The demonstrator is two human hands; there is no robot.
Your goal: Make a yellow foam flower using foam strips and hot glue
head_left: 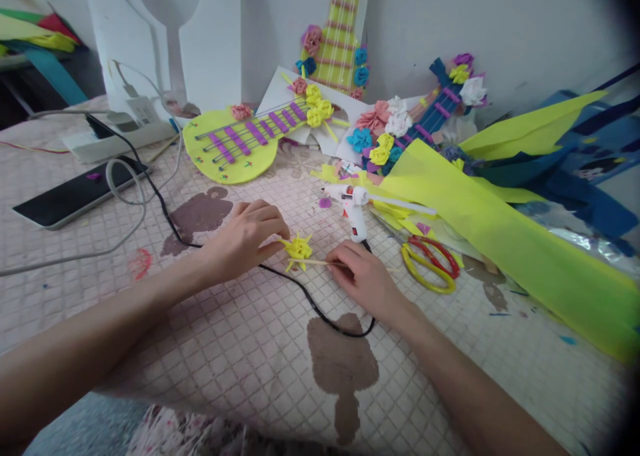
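Note:
A small yellow paper flower (299, 248) with ragged, pointed petals is at the middle of the table. My left hand (249, 236) pinches its left edge between thumb and fingers. In my right hand (364, 275) is a thin wooden stick (310, 262), gripped between thumb and fingertips. The stick's left end crosses the lower part of the flower; whether it presses on it I cannot tell. Just beyond my right hand lies a white glue gun (354, 213), its nozzle to the left. Scissors (430, 266) with red and yellow handles lie to the right.
A black cord (305, 293) loops beneath my hands. Paper-flowered guitar models, one yellow (230, 146), one blue (435, 119), are at the back. Yellow-green crepe paper (500, 236) spreads across the right. At left are a black-topped device (80, 193) and a power strip (100, 143).

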